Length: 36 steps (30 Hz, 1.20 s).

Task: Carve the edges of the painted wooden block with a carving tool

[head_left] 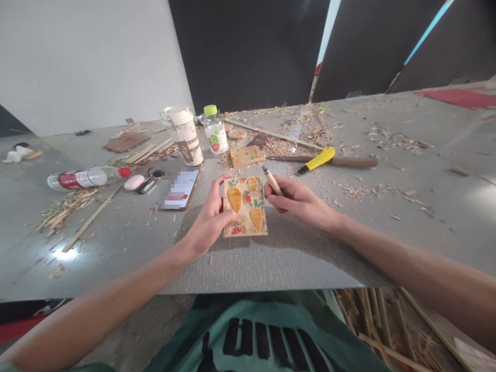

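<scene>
My left hand (pixel 211 219) grips a small rectangular wooden board (pixel 245 225) by its left edge, thumb across its face. Orange carrot-like shapes, red fruit shapes and green leaves are coloured on the board. Just right of it, my right hand (pixel 292 196) is closed around a carving tool with a pale wooden handle (pixel 274 185). Its dark metal tip points up and left, apart from the board's top right corner. A second painted wooden piece (pixel 247 156) lies beyond the board.
A phone (pixel 181 188), patterned cup (pixel 188 137), green-capped bottle (pixel 216 132) and lying plastic bottle (pixel 87 178) are to the left and back. A yellow utility knife (pixel 318 160) rests against a brown stick (pixel 354 161). Wood shavings (pixel 310 129) litter the table. Bamboo strips (pixel 382 315) lie below its edge.
</scene>
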Available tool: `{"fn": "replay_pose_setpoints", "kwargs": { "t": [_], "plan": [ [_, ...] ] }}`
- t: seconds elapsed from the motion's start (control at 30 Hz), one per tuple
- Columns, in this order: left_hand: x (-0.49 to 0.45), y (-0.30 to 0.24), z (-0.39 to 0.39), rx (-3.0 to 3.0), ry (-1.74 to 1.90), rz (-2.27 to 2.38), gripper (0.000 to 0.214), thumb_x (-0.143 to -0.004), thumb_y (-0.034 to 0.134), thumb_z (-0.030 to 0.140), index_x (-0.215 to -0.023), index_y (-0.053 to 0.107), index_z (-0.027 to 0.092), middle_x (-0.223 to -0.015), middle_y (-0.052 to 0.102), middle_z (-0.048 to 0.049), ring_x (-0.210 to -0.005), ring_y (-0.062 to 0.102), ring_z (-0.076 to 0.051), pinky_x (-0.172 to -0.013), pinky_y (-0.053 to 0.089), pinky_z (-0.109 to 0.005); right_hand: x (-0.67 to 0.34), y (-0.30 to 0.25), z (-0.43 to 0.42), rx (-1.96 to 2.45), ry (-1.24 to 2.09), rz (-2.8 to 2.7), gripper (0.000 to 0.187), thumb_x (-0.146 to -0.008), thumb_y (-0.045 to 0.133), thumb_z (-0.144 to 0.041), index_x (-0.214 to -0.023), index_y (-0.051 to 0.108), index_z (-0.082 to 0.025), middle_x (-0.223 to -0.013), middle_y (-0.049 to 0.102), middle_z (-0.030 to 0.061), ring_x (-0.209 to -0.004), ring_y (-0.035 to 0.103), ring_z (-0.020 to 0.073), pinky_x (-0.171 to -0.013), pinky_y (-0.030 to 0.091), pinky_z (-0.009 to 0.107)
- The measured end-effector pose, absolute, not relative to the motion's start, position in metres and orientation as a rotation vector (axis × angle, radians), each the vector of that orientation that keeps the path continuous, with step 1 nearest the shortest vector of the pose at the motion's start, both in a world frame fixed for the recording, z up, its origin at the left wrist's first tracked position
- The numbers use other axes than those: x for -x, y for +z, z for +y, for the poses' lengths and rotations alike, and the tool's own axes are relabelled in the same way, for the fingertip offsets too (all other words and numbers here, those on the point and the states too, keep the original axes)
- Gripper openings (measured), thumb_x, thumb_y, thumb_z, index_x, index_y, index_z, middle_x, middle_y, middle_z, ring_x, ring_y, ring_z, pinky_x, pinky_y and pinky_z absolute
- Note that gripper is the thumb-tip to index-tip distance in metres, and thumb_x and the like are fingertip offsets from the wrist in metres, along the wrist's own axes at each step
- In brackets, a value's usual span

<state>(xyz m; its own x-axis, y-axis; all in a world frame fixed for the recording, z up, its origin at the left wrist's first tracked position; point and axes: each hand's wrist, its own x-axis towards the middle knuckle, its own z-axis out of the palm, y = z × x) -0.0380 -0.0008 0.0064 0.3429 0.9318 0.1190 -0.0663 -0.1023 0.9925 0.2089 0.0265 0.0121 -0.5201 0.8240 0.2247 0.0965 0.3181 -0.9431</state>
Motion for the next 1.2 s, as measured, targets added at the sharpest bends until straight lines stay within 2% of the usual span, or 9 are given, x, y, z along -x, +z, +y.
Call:
{"fn": "replay_pose_setpoints", "kwargs": {
  "t": [0.2,0.37,0.47,0.57,0.7,0.8,0.97,1.2],
  "plan": [
    [0.040,0.011,0.000,-1.417,1.115,0.891,0.064,-0.089,0.066,0.018,-0.145,0.037,0.030,-0.126,0.074,-0.0052,-0.103,0.075,-0.023,-0.088,0.064,-0.039,-0.210,0.016,0.025,0.960,0.937,-1.974,0.041,-0.112,0.045,-0.055,-0.088,0.053,-0.023,-0.079,0.046,-0.0027,-0.070,0.042,0.0139,-0.063,0.034,0.032],
    [0.045,0.010,0.007,-1.514,1.217,0.982,0.050,-0.096,0.067,0.026,-0.135,0.037,0.029,-0.110,0.076,-0.0025,-0.092,0.076,-0.023,-0.077,0.062,-0.037,-0.207,0.015,0.024,1.076,0.481,-2.144,0.043,-0.113,0.045,-0.049,-0.086,0.064,-0.020,-0.070,0.054,-0.0008,-0.064,0.048,0.0141,-0.063,0.033,0.033],
    [0.050,0.007,0.012,-1.593,1.245,1.063,0.051,-0.095,0.069,0.027,-0.136,0.038,0.029,-0.108,0.076,-0.0030,-0.091,0.077,-0.024,-0.079,0.062,-0.039,-0.205,0.011,0.020,1.127,0.340,-2.245,0.042,-0.114,0.042,-0.048,-0.102,0.070,-0.019,-0.068,0.058,0.0001,-0.060,0.050,0.0151,-0.062,0.031,0.033],
    [0.053,0.004,0.017,-1.666,1.257,1.116,0.050,-0.095,0.070,0.028,-0.137,0.042,0.027,-0.119,0.075,-0.0066,-0.101,0.077,-0.026,-0.091,0.062,-0.043,-0.202,0.006,0.014,1.209,0.239,-2.353,0.042,-0.114,0.039,-0.046,-0.116,0.070,-0.018,-0.072,0.065,0.0032,-0.062,0.054,0.0172,-0.062,0.029,0.033],
    [0.053,0.000,0.020,-1.737,1.251,1.139,0.043,-0.095,0.071,0.028,-0.134,0.054,0.021,-0.128,0.075,-0.0110,-0.113,0.076,-0.028,-0.099,0.061,-0.044,-0.196,-0.001,0.008,1.278,0.170,-2.448,0.044,-0.114,0.033,-0.046,-0.114,0.067,-0.018,-0.080,0.071,0.0080,-0.061,0.052,0.0176,-0.060,0.023,0.034],
    [0.054,-0.001,0.020,-1.800,1.211,1.166,0.038,-0.096,0.073,0.032,-0.131,0.063,0.021,-0.127,0.078,-0.0102,-0.117,0.076,-0.029,-0.101,0.062,-0.045,-0.191,-0.005,0.008,1.294,0.156,-2.458,0.047,-0.114,0.030,-0.047,-0.112,0.066,-0.018,-0.077,0.069,0.0078,-0.058,0.046,0.0166,-0.059,0.020,0.034],
    [0.056,0.000,0.019,-1.832,1.148,1.283,0.032,-0.094,0.076,0.036,-0.122,0.073,0.021,-0.117,0.083,-0.0099,-0.107,0.080,-0.031,-0.092,0.066,-0.044,-0.189,-0.008,0.009,1.324,0.137,-2.451,0.049,-0.114,0.029,-0.049,-0.113,0.066,-0.017,-0.074,0.068,0.0080,-0.055,0.040,0.0160,-0.058,0.018,0.034],
    [0.058,0.000,0.018,-1.829,1.103,1.321,0.035,-0.094,0.076,0.042,-0.120,0.076,0.018,-0.107,0.084,-0.0104,-0.098,0.081,-0.030,-0.088,0.067,-0.044,-0.189,-0.009,0.009,1.288,0.168,-2.446,0.044,-0.114,0.030,-0.043,-0.116,0.065,-0.017,-0.075,0.066,0.0072,-0.058,0.044,0.0162,-0.058,0.022,0.034]
  ]
}}
